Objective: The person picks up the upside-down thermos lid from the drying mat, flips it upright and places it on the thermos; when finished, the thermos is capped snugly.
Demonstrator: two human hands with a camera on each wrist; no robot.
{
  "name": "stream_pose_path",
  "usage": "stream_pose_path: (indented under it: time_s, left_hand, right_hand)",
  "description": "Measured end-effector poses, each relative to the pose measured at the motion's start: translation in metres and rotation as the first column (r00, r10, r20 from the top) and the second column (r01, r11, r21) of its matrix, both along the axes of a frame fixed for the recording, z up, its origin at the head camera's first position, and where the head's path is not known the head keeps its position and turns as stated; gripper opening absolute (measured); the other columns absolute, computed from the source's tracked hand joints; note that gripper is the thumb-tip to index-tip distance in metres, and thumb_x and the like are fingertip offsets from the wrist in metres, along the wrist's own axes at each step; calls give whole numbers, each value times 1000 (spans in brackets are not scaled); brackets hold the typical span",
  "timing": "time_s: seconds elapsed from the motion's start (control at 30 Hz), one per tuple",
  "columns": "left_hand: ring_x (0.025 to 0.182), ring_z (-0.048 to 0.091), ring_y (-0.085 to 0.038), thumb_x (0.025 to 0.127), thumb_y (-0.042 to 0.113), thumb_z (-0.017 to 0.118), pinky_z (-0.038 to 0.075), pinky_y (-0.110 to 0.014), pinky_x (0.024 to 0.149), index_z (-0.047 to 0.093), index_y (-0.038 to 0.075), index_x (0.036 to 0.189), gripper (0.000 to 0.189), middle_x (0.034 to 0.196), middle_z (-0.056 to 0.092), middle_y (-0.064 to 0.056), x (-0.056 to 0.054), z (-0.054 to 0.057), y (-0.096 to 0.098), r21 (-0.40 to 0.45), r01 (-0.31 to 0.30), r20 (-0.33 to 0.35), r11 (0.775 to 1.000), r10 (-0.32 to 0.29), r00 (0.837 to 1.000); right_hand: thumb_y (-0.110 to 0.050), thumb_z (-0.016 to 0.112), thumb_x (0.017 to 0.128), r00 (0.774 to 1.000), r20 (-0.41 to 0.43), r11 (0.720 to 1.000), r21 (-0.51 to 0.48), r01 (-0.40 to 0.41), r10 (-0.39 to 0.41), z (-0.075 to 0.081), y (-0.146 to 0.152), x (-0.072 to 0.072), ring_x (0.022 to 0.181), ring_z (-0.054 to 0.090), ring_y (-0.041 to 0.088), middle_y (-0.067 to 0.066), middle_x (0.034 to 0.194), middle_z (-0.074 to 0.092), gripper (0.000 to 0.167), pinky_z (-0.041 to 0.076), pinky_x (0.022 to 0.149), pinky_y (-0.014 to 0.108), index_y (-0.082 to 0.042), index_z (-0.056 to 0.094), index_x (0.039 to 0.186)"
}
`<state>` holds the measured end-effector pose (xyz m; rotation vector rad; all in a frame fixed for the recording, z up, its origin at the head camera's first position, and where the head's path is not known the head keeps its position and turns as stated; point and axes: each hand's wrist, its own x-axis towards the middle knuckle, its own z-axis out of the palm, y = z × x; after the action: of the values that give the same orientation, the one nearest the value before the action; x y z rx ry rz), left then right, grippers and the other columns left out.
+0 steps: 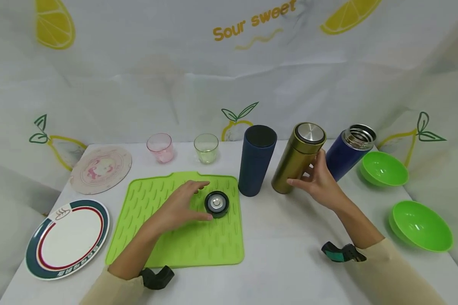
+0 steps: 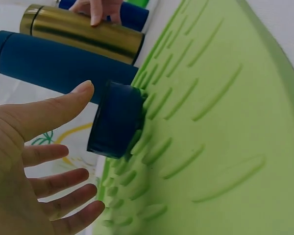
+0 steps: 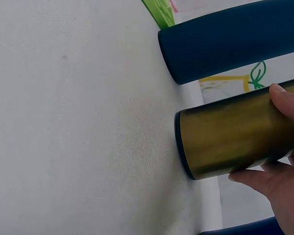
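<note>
On the green drying mat [image 1: 168, 250] sits a round black bottle lid [image 1: 216, 204] with a silver centre. My left hand [image 1: 179, 205] spreads its thumb and fingers beside the lid; in the left wrist view a gap shows between the hand [image 2: 44, 147] and the lid [image 2: 116, 120]. My right hand [image 1: 320, 182] holds a gold thermos [image 1: 295, 163], thumb on one side and fingers on the other. The thermos [image 3: 230, 137] stands on the table with its own lid on. Right of it is a blue thermos [image 1: 343, 156] with an uncovered steel mouth.
A dark blue bottle [image 1: 255, 165] stands between mat and gold thermos. Behind the mat are a pink glass [image 1: 161, 148] and a green glass [image 1: 207, 149]. Two green bowls [image 1: 420, 226] lie right; a plate [image 1: 70, 239] and a round patterned mat [image 1: 101, 169] lie left.
</note>
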<state>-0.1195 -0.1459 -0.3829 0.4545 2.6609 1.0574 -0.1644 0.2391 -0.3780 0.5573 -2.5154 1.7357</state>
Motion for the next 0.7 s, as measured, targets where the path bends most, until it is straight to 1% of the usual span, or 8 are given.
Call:
stream_pose_path:
  time_s: [0.07,0.1,0.23,0.3,0.37,0.5,0.6,0.7]
  left_hand:
    - [133,54,-32,75,33,91,48,-54,109,45,14,153,93,149,53,-10,-1,-4,1,11,0,3,1000,0,1000]
    - [134,54,-31,75,33,91,48,-54,109,45,14,153,93,149,53,-10,-2,-6,1,13,3,2,1000,-3,1000]
    - [134,54,-29,75,34,91,47,-53,110,45,14,153,93,149,53,-9,-5,-11,6,19,14,3,1000,-14,1000]
    - [133,54,-29,75,35,91,47,-52,110,45,14,153,93,148,54,-8,-6,-11,11,16,22,3,1000,-22,1000]
    - [131,54,-28,74,35,92,47,-51,110,46,15,153,94,146,56,-8,-7,-10,15,9,17,3,1000,-17,1000]
    - [130,55,-28,72,33,94,48,-49,111,47,14,152,94,144,57,-8,-8,-9,20,-10,-4,-3,1000,4,1000]
    - [131,54,-28,72,31,94,47,-48,111,49,13,151,93,144,58,-7,-7,-11,22,-17,-8,-4,1000,8,1000]
    - [134,51,-28,71,30,95,45,-48,113,52,13,148,90,145,58,-7,-7,-16,23,-6,-12,-7,1000,12,1000]
  right_hand:
    - [10,77,83,1000,-5,1000,1,-8,8,1,-1,-1,138,46,46,15,152,34,109,51,95,13,-27,6,156]
    - [10,77,83,1000,-6,1000,2,-10,10,1,-1,-1,138,47,41,13,151,34,109,51,95,12,-27,6,157]
    - [11,77,81,1000,-24,1000,13,-1,1,0,2,0,132,50,12,4,147,38,110,49,95,9,-26,7,156]
    - [12,78,81,999,-33,1000,20,11,-11,1,5,2,128,50,2,1,145,39,111,48,95,8,-26,7,157]
    - [12,78,80,999,-38,1000,18,13,-12,1,6,2,127,49,0,1,145,39,111,48,95,7,-27,7,157]
    - [11,77,82,1000,-25,1000,18,1,-1,1,4,-1,129,48,2,7,149,37,111,48,97,9,-28,5,157]
    - [9,78,82,1000,-16,999,33,1,-1,1,2,-2,133,47,6,11,151,35,112,48,100,12,-29,4,157]
    - [9,78,82,1000,-14,999,42,0,1,1,0,-1,134,46,7,13,152,35,113,48,100,12,-29,3,158]
